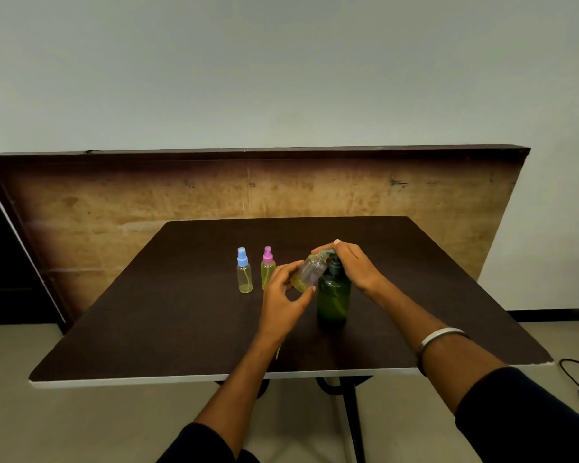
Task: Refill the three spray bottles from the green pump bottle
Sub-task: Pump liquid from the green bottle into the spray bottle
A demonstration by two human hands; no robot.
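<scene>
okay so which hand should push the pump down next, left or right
Right. The right hand already rests on the green pump bottle head, while the left hand holds the uncapped spray bottle tilted at the spout.

Your green pump bottle [334, 297] is translucent plastic with a soft gloss, darker at its pump head. The open spray bottle [310, 271] your left hand [283, 300] grips is clear, thin plastic, smooth, tinted yellow by the liquid inside. The two standing spray bottles look the same clear plastic; one has a matt blue cap [242, 257], the other a matt pink cap [267, 255]. Your table [181, 312] has a dark brown, matt, finely textured top with a pale edge band. Behind it leans a board [147, 202] of raw, worn wood, rough and stained. On your right wrist sits a shiny metal bangle [440, 339]. Your sleeves [515, 412] are dark matt cloth.
</scene>
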